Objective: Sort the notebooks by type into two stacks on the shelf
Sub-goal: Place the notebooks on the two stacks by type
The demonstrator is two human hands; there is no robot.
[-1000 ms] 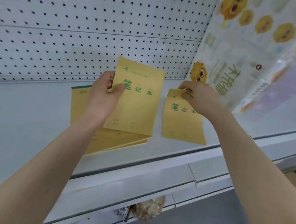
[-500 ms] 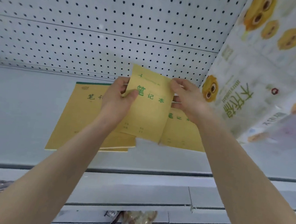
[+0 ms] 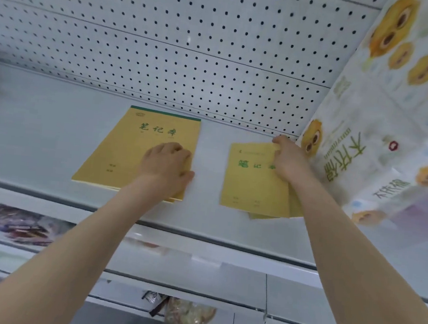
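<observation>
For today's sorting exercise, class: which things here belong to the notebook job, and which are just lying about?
Job: large notebooks, small notebooks, shelf, left hand, right hand.
Lying about: tissue pack, pegboard, bag below.

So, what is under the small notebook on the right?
Edges of more yellow notebooks stick out under the small notebook at its near right corner. The top cover and the right hand holding its far corner hide the rest, so their number is unclear.
</observation>
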